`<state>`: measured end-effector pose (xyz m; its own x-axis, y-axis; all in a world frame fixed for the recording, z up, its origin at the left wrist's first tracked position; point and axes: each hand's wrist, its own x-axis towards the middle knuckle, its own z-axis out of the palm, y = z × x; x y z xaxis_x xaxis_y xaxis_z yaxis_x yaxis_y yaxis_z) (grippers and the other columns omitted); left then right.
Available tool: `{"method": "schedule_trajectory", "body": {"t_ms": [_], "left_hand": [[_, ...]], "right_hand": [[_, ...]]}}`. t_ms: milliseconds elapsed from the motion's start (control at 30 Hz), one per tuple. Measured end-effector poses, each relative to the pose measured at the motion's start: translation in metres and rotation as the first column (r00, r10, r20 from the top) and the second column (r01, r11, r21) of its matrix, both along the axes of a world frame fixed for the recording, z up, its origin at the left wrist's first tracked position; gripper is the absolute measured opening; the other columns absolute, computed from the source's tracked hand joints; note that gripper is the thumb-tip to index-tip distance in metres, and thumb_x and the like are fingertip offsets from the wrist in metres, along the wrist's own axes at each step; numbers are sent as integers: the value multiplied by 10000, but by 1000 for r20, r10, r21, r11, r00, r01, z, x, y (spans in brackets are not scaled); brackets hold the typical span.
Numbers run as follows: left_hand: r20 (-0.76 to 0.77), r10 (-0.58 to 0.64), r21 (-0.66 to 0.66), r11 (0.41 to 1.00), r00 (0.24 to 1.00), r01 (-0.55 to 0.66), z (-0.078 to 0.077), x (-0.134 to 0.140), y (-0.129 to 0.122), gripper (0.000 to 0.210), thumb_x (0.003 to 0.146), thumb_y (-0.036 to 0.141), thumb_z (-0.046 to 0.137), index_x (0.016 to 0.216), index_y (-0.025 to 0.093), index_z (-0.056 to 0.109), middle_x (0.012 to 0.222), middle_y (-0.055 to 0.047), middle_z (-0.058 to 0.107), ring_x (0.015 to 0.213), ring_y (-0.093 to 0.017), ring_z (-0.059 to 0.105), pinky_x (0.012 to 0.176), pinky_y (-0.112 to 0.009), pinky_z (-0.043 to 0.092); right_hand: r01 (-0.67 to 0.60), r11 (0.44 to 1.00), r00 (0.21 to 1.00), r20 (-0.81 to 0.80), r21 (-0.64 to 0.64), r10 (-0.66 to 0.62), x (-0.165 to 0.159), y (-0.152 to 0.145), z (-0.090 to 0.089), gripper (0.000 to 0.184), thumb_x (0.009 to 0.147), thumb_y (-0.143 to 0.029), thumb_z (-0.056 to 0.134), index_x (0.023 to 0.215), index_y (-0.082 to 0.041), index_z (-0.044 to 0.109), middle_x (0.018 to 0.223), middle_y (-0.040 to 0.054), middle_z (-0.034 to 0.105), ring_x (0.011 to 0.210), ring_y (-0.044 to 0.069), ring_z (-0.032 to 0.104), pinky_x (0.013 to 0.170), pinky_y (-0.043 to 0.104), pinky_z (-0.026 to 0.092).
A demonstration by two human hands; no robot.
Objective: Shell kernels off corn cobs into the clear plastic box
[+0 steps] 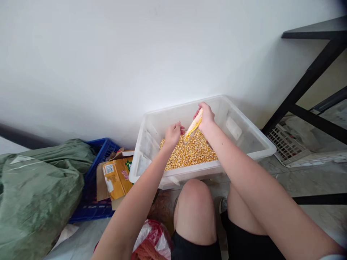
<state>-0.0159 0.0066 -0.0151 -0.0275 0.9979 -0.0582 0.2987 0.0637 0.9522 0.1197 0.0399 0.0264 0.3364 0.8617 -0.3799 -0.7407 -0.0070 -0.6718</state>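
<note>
My right hand (206,115) is closed round a corn cob (194,127), which slants down to the left. Most of the cob's upper face is bare and pale, while rows of yellow kernels remain along its lower edge. Just left of the cob is my left hand (172,135), its fingers loosely bent and slightly apart, with a small gap to the cob. No object shows in it, though its palm is turned away. Both hands are over a white translucent plastic bin (249,135), where loose corn kernels (191,155) cover the bottom.
Left of the bin stand an orange cardboard box (119,177) and a blue crate (90,213) with a green sack (40,198) over it. A dark-framed table (300,85) and a white basket (287,144) are at the right. Below lies a red-and-white plastic bag (154,233).
</note>
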Motion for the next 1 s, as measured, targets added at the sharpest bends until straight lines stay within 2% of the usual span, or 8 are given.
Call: {"method": "schedule_trajectory", "body": {"t_ms": [33,100,200,300,567,733,833,1000], "left_hand": [[-97,13,105,994,995,-3,2,1,-2,535,916,599,423,716,149,633,662,-64,629,607,-158,587,584,-266,401],[-338,-13,238,966,941,99,7,6,-8,623,931,647,326,688,167,639,669,-80,641,653,-193,597,614,-288,380],[-595,15,263,949,804,177,14,16,-19,675,938,666,254,611,187,599,625,-101,612,639,-226,591,615,-309,344],[-664,7,246,946,748,210,17,22,-23,688,966,609,200,550,205,569,581,-111,591,639,-233,599,643,-311,357],[-441,-95,131,977,892,169,8,25,-18,668,971,540,207,478,206,510,462,-84,551,539,-211,583,638,-304,426],[-296,-156,52,982,942,179,3,25,-16,648,948,593,261,475,202,471,408,-61,510,415,-183,544,509,-284,412],[-126,-157,-40,987,980,153,3,24,-14,586,942,591,286,574,195,513,423,-47,524,381,-188,546,443,-283,408],[105,-159,-186,967,982,176,-1,20,-9,619,931,657,262,639,184,536,448,-47,539,375,-181,540,429,-292,434]], "right_hand": [[38,999,999,25,-17,-37,-4,0,-1,160,724,-250,618,698,-215,465,522,-58,460,436,95,443,433,226,406],[72,997,996,49,-16,-71,-15,-2,-2,184,734,-268,636,713,-223,459,525,-63,460,439,99,443,427,229,399],[81,997,995,65,19,-82,-31,-6,-5,235,735,-279,648,695,-231,421,523,-71,446,438,92,418,419,223,373],[111,994,989,94,15,-112,-35,-8,-7,220,706,-225,624,668,-229,407,524,-75,433,442,84,403,428,220,367],[142,989,973,189,-49,-130,-28,-8,-9,186,602,-169,556,647,-239,390,502,-77,410,425,104,416,407,244,343],[152,987,958,252,-49,-135,-28,-8,-14,190,577,-163,555,618,-235,383,485,-75,414,423,99,403,405,242,349],[92,996,972,217,1,-90,-31,-10,-14,174,571,-157,535,613,-236,385,468,-78,394,402,97,381,389,244,332],[65,998,947,315,-7,-60,-33,-10,-19,159,643,-242,564,695,-245,414,510,-68,424,415,118,421,402,258,357]]}}
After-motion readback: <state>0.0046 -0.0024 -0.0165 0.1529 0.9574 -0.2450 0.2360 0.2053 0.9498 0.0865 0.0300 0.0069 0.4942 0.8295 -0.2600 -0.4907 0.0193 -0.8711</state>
